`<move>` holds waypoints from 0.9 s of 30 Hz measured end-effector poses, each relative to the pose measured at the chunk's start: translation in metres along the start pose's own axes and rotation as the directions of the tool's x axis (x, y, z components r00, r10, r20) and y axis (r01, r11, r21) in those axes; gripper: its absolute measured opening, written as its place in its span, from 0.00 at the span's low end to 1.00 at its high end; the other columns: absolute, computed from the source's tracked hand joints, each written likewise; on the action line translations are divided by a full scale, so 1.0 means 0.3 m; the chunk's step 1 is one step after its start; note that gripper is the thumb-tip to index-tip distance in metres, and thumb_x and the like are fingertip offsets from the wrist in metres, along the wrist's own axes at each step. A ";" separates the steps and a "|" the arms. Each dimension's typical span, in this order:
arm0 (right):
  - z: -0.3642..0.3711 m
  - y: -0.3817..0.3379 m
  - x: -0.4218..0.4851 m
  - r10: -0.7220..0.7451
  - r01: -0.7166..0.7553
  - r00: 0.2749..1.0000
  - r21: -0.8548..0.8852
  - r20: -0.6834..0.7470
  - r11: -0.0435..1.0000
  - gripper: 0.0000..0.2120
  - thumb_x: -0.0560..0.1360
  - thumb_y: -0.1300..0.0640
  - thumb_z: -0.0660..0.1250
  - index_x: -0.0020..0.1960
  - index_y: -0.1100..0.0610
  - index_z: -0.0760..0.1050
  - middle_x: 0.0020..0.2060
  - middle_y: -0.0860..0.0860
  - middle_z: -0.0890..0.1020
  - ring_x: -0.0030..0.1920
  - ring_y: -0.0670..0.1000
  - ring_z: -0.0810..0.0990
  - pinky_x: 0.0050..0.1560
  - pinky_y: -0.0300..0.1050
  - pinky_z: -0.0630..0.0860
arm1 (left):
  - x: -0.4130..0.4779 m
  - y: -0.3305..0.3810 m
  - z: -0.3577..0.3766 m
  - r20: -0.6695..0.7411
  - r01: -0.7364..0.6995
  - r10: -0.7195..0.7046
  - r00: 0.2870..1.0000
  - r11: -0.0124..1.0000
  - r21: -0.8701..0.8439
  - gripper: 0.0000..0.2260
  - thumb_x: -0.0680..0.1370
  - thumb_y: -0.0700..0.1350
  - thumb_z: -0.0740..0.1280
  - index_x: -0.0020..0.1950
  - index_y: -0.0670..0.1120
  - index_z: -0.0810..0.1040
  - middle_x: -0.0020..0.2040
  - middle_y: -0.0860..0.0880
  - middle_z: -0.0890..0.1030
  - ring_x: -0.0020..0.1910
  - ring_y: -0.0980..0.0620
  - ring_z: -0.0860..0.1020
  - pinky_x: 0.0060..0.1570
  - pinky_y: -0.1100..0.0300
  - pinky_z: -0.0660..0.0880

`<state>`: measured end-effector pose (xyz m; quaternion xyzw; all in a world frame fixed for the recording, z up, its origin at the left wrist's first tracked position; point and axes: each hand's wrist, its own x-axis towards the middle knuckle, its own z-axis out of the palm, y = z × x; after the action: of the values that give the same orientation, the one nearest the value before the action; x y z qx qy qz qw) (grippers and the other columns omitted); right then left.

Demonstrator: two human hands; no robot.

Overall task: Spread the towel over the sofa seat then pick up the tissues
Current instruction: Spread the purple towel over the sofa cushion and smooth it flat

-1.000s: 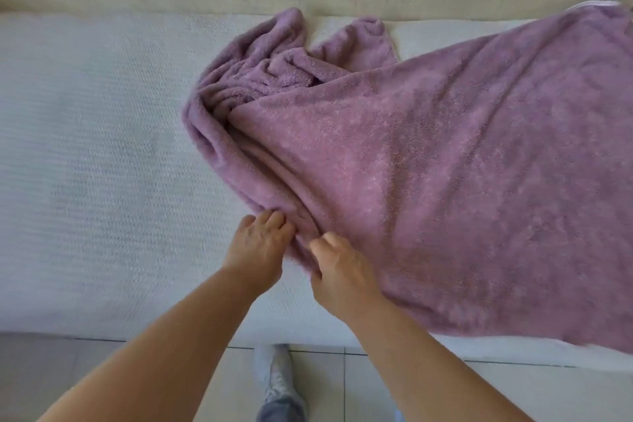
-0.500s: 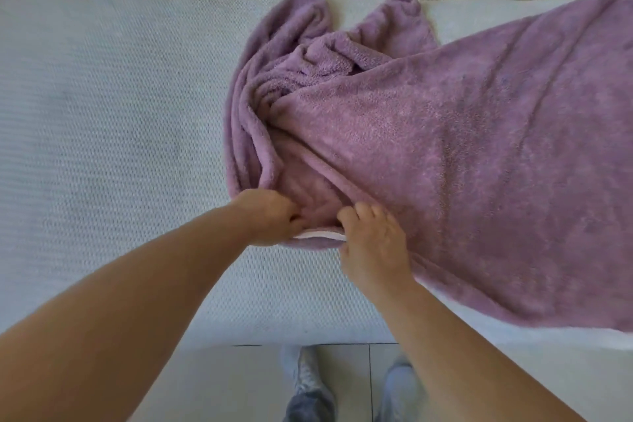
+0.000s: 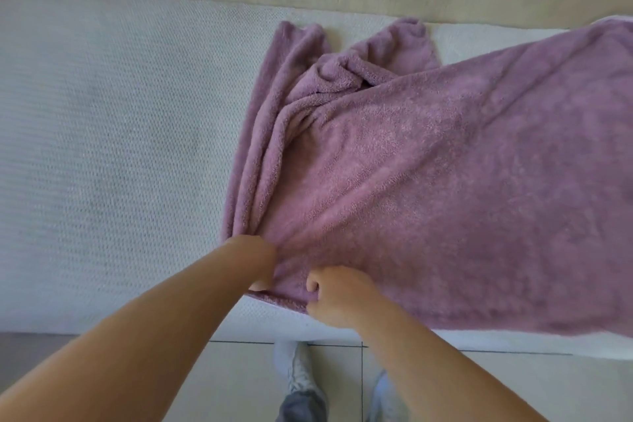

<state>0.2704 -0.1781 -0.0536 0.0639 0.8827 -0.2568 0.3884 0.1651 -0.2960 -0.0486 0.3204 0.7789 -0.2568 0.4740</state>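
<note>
Over the tiled floor, the right hand and left hand sat close together, each gripping the purple towel at its near edge. The towel lay bunched on the right half of the white sofa seat.

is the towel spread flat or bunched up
Partly: the towel lies flat at right, its left end bunched in folds, leaving sofa seat bare.
</note>
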 end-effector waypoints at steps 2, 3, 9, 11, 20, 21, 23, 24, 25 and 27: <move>-0.009 -0.003 0.012 0.011 -0.010 0.998 0.021 -0.058 1.000 0.10 0.71 0.55 0.63 0.49 0.54 0.79 0.49 0.51 0.83 0.53 0.55 0.79 0.53 0.47 0.76 | -0.013 -0.013 -0.015 -0.024 0.003 -0.005 1.000 0.996 -0.090 0.13 0.79 0.48 0.60 0.58 0.43 0.77 0.43 0.47 0.79 0.39 0.49 0.78 0.41 0.57 0.72; -0.015 -0.003 0.018 0.036 -0.027 0.991 0.068 -0.129 0.997 0.09 0.72 0.55 0.62 0.48 0.52 0.78 0.49 0.50 0.83 0.52 0.54 0.79 0.53 0.46 0.76 | -0.011 -0.026 -0.026 -0.140 0.020 -0.043 0.989 0.987 -0.161 0.13 0.78 0.49 0.59 0.58 0.45 0.77 0.47 0.47 0.80 0.44 0.47 0.79 0.42 0.56 0.72; -0.044 -0.028 0.075 0.098 -0.015 0.955 0.285 -0.281 0.958 0.08 0.74 0.54 0.62 0.52 0.49 0.76 0.47 0.46 0.80 0.50 0.51 0.79 0.50 0.43 0.73 | 0.007 -0.159 -0.075 -0.526 0.051 -0.578 0.624 0.702 -0.710 0.22 0.75 0.51 0.66 0.66 0.46 0.67 0.61 0.44 0.72 0.60 0.42 0.72 0.49 0.49 0.71; -0.066 -0.050 0.114 0.117 0.013 0.930 0.351 -0.347 0.936 0.09 0.74 0.55 0.63 0.52 0.50 0.76 0.43 0.47 0.79 0.48 0.52 0.79 0.50 0.45 0.75 | 0.041 -0.202 -0.079 -0.271 0.073 -0.616 0.740 0.474 -0.878 0.31 0.74 0.52 0.68 0.72 0.45 0.59 0.65 0.43 0.71 0.64 0.41 0.70 0.56 0.48 0.70; -0.342 -0.119 0.253 0.203 0.178 0.659 0.413 -0.724 0.893 0.20 0.71 0.55 0.69 0.62 0.53 0.72 0.50 0.49 0.75 0.45 0.50 0.75 0.52 0.48 0.73 | 0.000 -0.043 -0.073 -0.413 -0.266 0.118 0.903 0.909 -0.321 0.14 0.74 0.49 0.66 0.58 0.49 0.72 0.51 0.47 0.80 0.47 0.46 0.79 0.42 0.57 0.72; -0.365 -0.124 0.273 0.207 0.112 0.696 0.389 -0.687 0.914 0.26 0.70 0.51 0.70 0.66 0.52 0.68 0.56 0.49 0.74 0.51 0.52 0.76 0.54 0.49 0.73 | -0.003 -0.048 -0.083 -0.296 -0.289 0.165 0.941 0.847 -0.446 0.13 0.73 0.50 0.68 0.56 0.49 0.74 0.50 0.48 0.81 0.45 0.48 0.78 0.42 0.57 0.74; -0.396 -0.132 0.301 0.188 -0.062 0.813 0.240 -0.551 0.969 0.34 0.69 0.45 0.69 0.71 0.52 0.60 0.64 0.52 0.69 0.61 0.56 0.74 0.56 0.51 0.72 | 0.010 -0.081 -0.117 -0.217 -0.276 0.172 0.961 0.671 -0.689 0.07 0.74 0.47 0.66 0.49 0.46 0.78 0.45 0.46 0.82 0.43 0.47 0.81 0.44 0.55 0.79; -0.406 -0.136 0.315 0.169 -0.128 0.861 0.117 -0.480 0.985 0.34 0.70 0.45 0.69 0.71 0.52 0.59 0.65 0.53 0.68 0.63 0.57 0.73 0.56 0.51 0.72 | 0.029 -0.110 -0.135 -0.270 -0.252 0.061 0.961 0.597 -0.762 0.06 0.74 0.45 0.63 0.46 0.45 0.79 0.45 0.44 0.82 0.44 0.45 0.81 0.46 0.54 0.79; -0.413 -0.143 0.325 0.143 -0.163 0.895 -0.012 -0.423 0.987 0.29 0.72 0.47 0.67 0.69 0.53 0.62 0.65 0.54 0.69 0.63 0.58 0.73 0.56 0.50 0.72 | 0.054 -0.144 -0.148 -0.319 -0.211 -0.130 0.939 0.515 -0.831 0.07 0.74 0.44 0.62 0.45 0.45 0.79 0.45 0.43 0.82 0.46 0.44 0.81 0.47 0.54 0.78; -0.426 -0.160 0.329 0.085 -0.149 0.929 -0.154 -0.360 0.977 0.15 0.75 0.50 0.61 0.60 0.54 0.71 0.60 0.55 0.76 0.60 0.58 0.76 0.55 0.49 0.72 | 0.099 -0.209 -0.152 -0.275 -0.165 -0.459 0.845 0.266 -0.950 0.07 0.74 0.46 0.62 0.46 0.46 0.78 0.46 0.44 0.82 0.47 0.43 0.80 0.49 0.53 0.78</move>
<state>0.1038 -0.1636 -0.0328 0.1263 0.9519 -0.1373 0.2431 0.0822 -0.2978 -0.0503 -0.0518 0.8941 0.3096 0.3193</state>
